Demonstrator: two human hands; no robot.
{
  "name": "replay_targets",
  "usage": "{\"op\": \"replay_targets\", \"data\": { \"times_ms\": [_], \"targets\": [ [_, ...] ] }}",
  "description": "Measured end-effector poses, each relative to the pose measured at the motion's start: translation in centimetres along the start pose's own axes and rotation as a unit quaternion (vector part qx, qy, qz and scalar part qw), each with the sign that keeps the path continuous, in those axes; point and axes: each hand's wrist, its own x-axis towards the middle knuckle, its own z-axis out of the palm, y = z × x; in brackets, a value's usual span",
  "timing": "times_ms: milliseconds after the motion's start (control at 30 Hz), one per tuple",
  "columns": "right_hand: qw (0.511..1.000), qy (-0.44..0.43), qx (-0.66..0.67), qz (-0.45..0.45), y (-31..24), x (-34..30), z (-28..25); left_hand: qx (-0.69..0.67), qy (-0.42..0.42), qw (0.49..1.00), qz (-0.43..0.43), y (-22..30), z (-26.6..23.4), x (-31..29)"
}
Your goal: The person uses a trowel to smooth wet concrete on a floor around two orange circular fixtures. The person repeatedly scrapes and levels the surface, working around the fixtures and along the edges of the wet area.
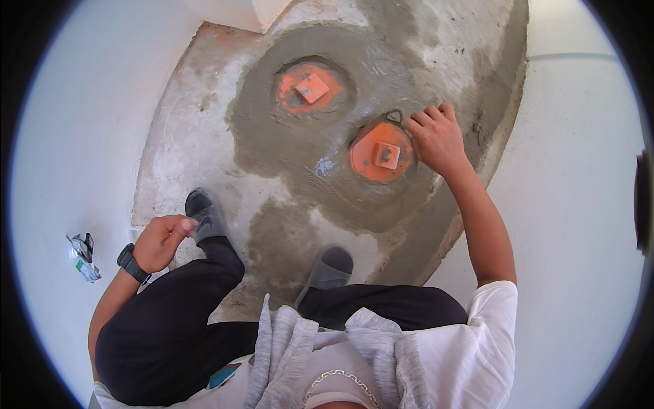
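Note:
My right hand [438,140] is closed with curled fingers at the upper right edge of the nearer round orange cap [366,158], which has a raised square knob. What its fingertips hold, if anything, is hidden. Beside them, at the cap's rim, sits a small dark grey loop-shaped piece [394,116]. Smooth grey cement [300,146] surrounds this cap and a second orange cap [328,80], farther off to the left and smeared with cement. Over by my left foot, my left hand [162,240] is closed, thumb against the fingers; I cannot make out anything in it.
White walls rise on the left [88,136] and right [565,170], with a white corner block [238,12] at the far left. Both my sandalled feet stand on the cement-stained floor. A crumpled silver and green wrapper [84,256] lies at the far left.

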Motion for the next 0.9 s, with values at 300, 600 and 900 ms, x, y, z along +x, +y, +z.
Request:
{"op": "replay_targets", "data": {
  "times_ms": [300,600,900],
  "targets": [
    [1.000,0.016,0.008,0.006,0.1,0.6,1.2,-0.005,-0.001,1.000,-0.003,-0.4,0.0,-0.1],
    [0.999,0.016,-0.001,0.028,1.9,1.1,1.0,-0.012,0.007,1.000,-0.001,-0.8,0.2,-0.2],
    [0.997,-0.023,-0.006,0.074,4.0,0.3,0.2,-0.002,0.005,1.000,0.004,-0.5,0.0,-0.1]
  ]
}}
